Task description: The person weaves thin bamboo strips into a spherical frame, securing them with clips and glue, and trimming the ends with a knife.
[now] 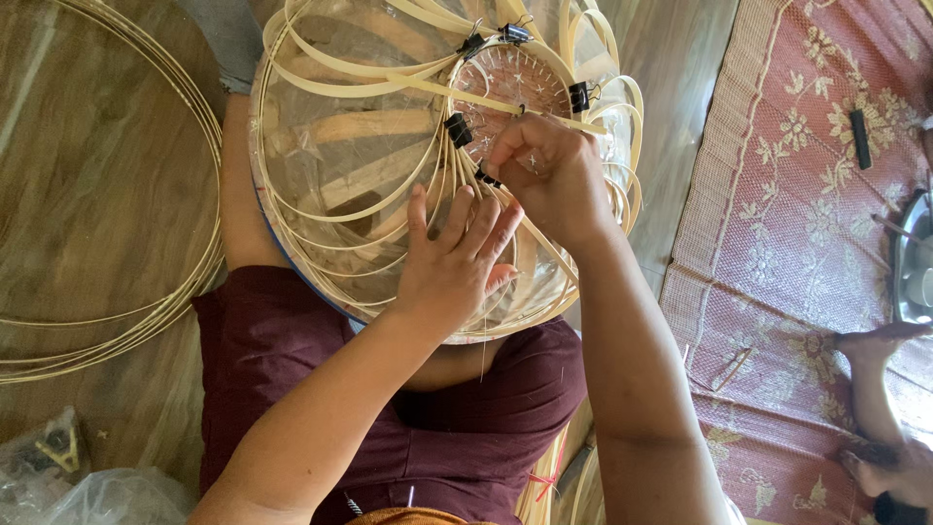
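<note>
Seen from above, over the lap: a dome-shaped frame (389, 165) of pale bamboo strips, built over a clear rounded form with a blue lower edge, resting on the knees and maroon shorts (292, 360). Left hand (452, 262) laid flat on the frame's near side, fingers spread and extended, pressing a fan of thin strips (457, 175) against the dome, not closed on anything. Right hand (549, 175) just above and touching the same fan, fingers curled and pinched shut on the strip ends where they meet the small woven disc (515, 83) at the dome's top; exactly which strip sits between thumb and forefinger hidden by the knuckles. Black binder clips (457, 128) clamped around the disc's rim, one just beside the right hand's fingertips, others at the top and right of the disc. Loose strips looping outward past the frame on the right side.

On the wooden floor (87, 194) to the left, a large coil of thin bamboo hoops (194, 282). At bottom left, crumpled clear plastic bags (68, 476). To the right, a red patterned woven mat (797, 243), with another person's foot (880, 345) resting on it near the right edge
</note>
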